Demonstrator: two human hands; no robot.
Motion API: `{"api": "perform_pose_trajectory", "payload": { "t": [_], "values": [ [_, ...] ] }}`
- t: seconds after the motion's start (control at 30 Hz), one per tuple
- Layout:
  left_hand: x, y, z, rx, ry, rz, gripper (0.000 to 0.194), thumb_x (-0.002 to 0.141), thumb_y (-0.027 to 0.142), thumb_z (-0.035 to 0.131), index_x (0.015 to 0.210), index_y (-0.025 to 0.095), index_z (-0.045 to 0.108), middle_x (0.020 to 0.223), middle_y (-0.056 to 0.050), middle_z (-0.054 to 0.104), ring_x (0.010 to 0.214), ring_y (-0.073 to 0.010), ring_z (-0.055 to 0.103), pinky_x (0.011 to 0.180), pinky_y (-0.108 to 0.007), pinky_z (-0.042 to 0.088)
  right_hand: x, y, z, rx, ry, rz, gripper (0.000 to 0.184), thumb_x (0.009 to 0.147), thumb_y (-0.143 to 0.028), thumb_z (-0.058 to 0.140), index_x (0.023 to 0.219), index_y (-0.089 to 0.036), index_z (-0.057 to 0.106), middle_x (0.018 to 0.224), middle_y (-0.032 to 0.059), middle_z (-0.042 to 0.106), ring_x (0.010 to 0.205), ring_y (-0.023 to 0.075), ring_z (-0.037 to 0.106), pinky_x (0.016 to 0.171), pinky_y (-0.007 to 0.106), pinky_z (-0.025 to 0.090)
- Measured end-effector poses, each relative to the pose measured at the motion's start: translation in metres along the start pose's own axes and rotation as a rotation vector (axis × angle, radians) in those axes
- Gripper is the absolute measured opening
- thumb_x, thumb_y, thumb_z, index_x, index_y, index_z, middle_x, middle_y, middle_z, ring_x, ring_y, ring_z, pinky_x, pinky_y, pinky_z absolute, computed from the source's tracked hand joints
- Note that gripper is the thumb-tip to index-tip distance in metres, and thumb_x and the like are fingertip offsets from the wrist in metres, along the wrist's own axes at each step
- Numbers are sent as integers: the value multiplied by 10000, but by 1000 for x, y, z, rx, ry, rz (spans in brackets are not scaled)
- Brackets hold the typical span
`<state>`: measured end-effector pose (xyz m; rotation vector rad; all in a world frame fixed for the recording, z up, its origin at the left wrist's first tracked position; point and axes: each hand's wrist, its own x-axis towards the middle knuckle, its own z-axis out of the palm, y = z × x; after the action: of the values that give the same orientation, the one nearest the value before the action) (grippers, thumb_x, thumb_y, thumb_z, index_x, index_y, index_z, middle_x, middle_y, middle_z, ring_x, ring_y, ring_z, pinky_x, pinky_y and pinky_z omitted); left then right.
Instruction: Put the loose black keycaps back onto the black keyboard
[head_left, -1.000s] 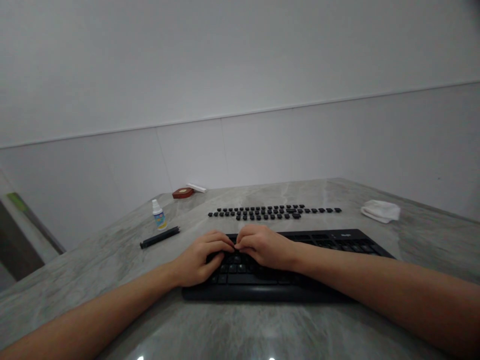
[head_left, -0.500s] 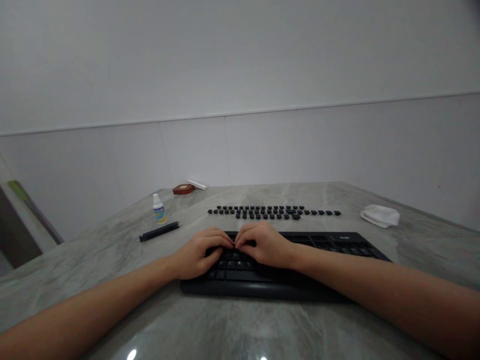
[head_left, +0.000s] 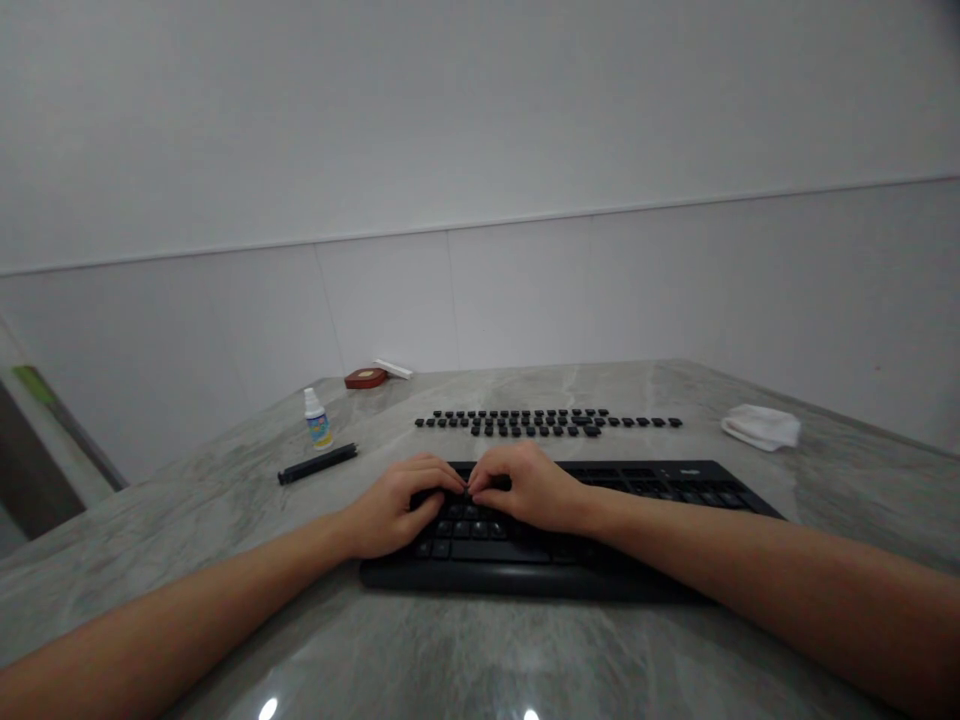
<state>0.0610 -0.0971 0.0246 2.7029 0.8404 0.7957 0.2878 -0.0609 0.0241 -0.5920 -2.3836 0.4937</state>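
A black keyboard [head_left: 660, 490] lies on the grey marble table [head_left: 450, 660] in front of me. My left hand [head_left: 394, 505] and my right hand [head_left: 529, 488] rest on its left part, fingers curled and fingertips meeting in a pinch over one spot of the keys. What they pinch is too small to make out. Beyond the keyboard, several loose black keycaps [head_left: 544, 423] lie in rows on the table.
A small white bottle [head_left: 317, 419] and a black pen-like tool [head_left: 318, 463] lie at the left. A reddish-brown flat object [head_left: 366, 378] sits near the wall, with a white strip beside it. A crumpled white cloth [head_left: 761, 426] lies at the right.
Both hands stay on the same spot of the keyboard, fingertips together. The view has shifted slightly; nothing else has moved.
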Motion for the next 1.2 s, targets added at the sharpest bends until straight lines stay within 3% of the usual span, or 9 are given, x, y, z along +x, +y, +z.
{"api": "perform_pose_trajectory", "payload": {
  "t": [0.37, 0.67, 1.2],
  "values": [
    [-1, 0, 0, 3, 7, -1, 313, 860, 50, 453, 1077, 190, 630, 1068, -53, 669, 1012, -190, 592, 940, -371, 468, 1, 8, 2, -21, -15, -102, 91, 775, -80, 714, 808, -162, 733, 841, 35, 718, 799, 149, 656, 787, 268, 508],
    [-1, 0, 0, 2, 6, -7, 310, 858, 60, 453, 1068, 192, 639, 1056, -52, 672, 1005, -191, 597, 935, -380, 475, -1, 6, 2, -123, -35, -236, 105, 855, -80, 615, 847, -132, 705, 854, 70, 682, 829, 167, 620, 800, 293, 505],
    [-2, 1, -1, 18, 9, 4, 327, 878, 82, 438, 1119, 195, 627, 1049, -61, 666, 1001, -199, 589, 931, -378, 476, -2, 8, 2, -202, -32, -269, 126, 859, -63, 590, 852, -132, 695, 860, 74, 680, 844, 178, 606, 812, 301, 492]
  ]
}}
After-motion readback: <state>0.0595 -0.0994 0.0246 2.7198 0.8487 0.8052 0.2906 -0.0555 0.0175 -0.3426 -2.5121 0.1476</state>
